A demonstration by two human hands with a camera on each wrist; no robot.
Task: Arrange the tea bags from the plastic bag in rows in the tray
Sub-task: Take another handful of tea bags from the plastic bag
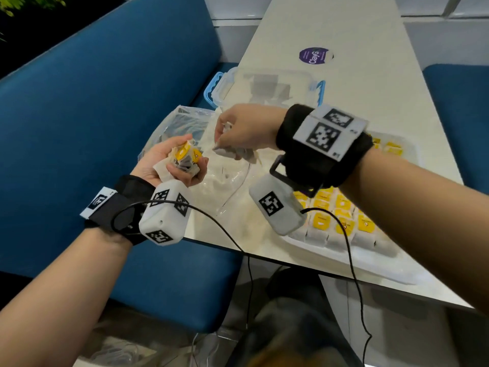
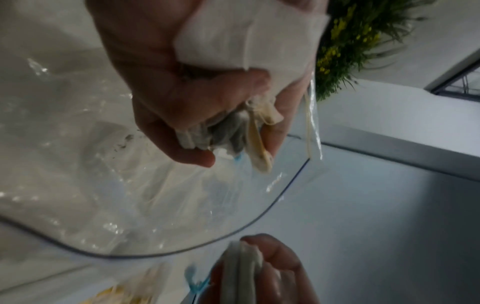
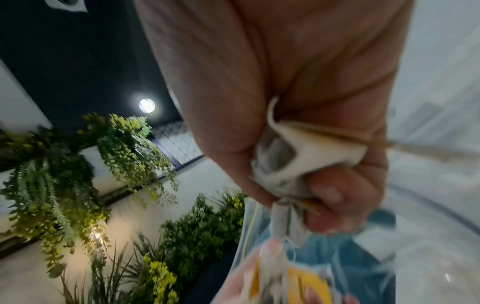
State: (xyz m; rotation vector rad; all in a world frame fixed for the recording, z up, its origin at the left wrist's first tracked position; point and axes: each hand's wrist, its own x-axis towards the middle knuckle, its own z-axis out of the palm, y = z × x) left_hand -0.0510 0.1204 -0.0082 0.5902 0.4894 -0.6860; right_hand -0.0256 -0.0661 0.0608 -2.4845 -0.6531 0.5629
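Nearest to me, the tray (image 1: pixel 370 263) sits at the table's near right edge, already carrying rows of tea bags (image 1: pixel 341 218) with yellow tags facing up; my right forearm covers part of it, so I cannot tell how many slots remain.

My left hand (image 1: pixel 172 162) is held palm up over the table's left edge, fingers curled round a loose bunch of tea bags (image 1: pixel 186 157). The left wrist view confirms the curl: white pouches and tag strings are packed between thumb and fingers.

Just beyond, my right hand (image 1: pixel 243 128) is clamped on a second bunch (image 1: pixel 232 151) that hangs below the fingers, over the plastic bag (image 1: pixel 182 123). The right wrist view shows fingers and thumb closed round crumpled pouches, with strings trailing out.

The plastic bag lies flattened on the table between my hands and a clear lidded container (image 1: pixel 264 87) with blue clips. Whether any tea bags remain inside the plastic bag I cannot tell.

I judge the step in hand to be gathering stock before placing. Procedure for doing it well:

1. Hold both bunches lightly; the pouches crush easily.
2. Check for tangled strings before separating the hands, or a pull may drag bags out of either grip.
3. Carry one bunch to the tray, feed one bag at a time, tag up, matching the existing rows.
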